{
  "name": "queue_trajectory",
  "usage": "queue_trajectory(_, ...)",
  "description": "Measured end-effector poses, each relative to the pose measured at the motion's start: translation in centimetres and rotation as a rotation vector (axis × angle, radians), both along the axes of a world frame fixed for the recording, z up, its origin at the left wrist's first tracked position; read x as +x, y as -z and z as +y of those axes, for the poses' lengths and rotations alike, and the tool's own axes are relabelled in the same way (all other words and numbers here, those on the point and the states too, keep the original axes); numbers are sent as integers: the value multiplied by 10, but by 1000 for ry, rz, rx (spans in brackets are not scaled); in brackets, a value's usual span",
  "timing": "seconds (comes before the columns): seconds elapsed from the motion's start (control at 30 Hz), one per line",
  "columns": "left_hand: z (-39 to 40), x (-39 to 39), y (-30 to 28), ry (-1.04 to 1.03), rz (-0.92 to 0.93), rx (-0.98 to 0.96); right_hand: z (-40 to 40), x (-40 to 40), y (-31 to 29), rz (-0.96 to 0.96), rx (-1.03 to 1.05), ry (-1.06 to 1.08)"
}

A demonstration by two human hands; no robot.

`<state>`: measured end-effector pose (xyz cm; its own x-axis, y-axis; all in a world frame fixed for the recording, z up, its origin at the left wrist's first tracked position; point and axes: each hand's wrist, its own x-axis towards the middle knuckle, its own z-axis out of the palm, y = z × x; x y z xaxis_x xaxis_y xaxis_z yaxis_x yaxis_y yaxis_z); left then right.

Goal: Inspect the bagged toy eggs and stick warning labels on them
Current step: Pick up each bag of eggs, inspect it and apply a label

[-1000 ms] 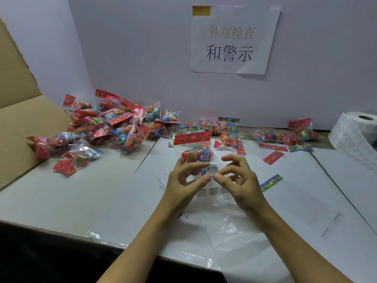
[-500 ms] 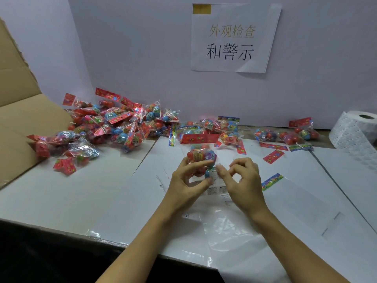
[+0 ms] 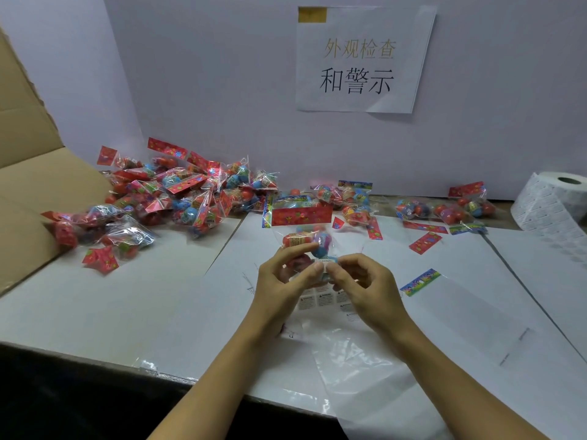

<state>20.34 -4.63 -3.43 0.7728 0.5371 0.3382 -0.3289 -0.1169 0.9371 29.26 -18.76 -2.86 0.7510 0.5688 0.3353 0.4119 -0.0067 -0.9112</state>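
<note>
- Bagged toy eggs in a clear cellophane pouch with a red printed header card [image 3: 303, 239] are held above the white table [image 3: 127, 306], at centre, between both hands.
- Left hand [image 3: 279, 277] grips the pouch from the left side, fingers curled round its lower eggs, thumb across the front.
- Right hand [image 3: 359, 284] pinches a small white warning label [image 3: 325, 265] against the pouch front, thumb and forefinger meeting the left thumb; whether the label is fully stuck down cannot be told, as the fingers cover it.
- White sheet of printed warning labels [image 3: 324, 301] lies on the table directly beneath the hands.
- Heap of similar bagged eggs [image 3: 178, 201] sits at rear left beside a brown cardboard box [image 3: 28, 198]; a few more bags [image 3: 444, 209] lie at rear right, near a white label roll [image 3: 552, 201].
- Risks, in my judgement: the slack film may crease under the label, leaving it wrinkled or lifting; uneven thumb pressure over the rounded eggs may set it crooked; adhesive may cling to a fingertip on release.
</note>
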Motion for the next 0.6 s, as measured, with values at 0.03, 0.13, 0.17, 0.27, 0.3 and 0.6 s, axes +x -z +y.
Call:
queue_trajectory(0.03, 1, 1, 1, -2, 13, -25, 0, 0, -1, 9, 11, -12)
queue_trajectory(0.13, 3, 3, 1, 3, 30, -90, -1, 0, -3, 44, 45, -52)
queue_trajectory(0.17, 4, 3, 2, 12, 29, -111, -1, 0, -4, 57, 57, -61)
queue_trajectory(0.27, 5, 4, 1, 35, 35, -160, -1, 0, -6, 86, 70, -85)
queue_trajectory(0.3, 5, 4, 1, 36, 44, -171, -1, 0, -6, 92, 69, -91)
queue_trajectory(0.6, 4, 0, 3, 119, 40, -19, -3, 2, -5, 95, 82, -15)
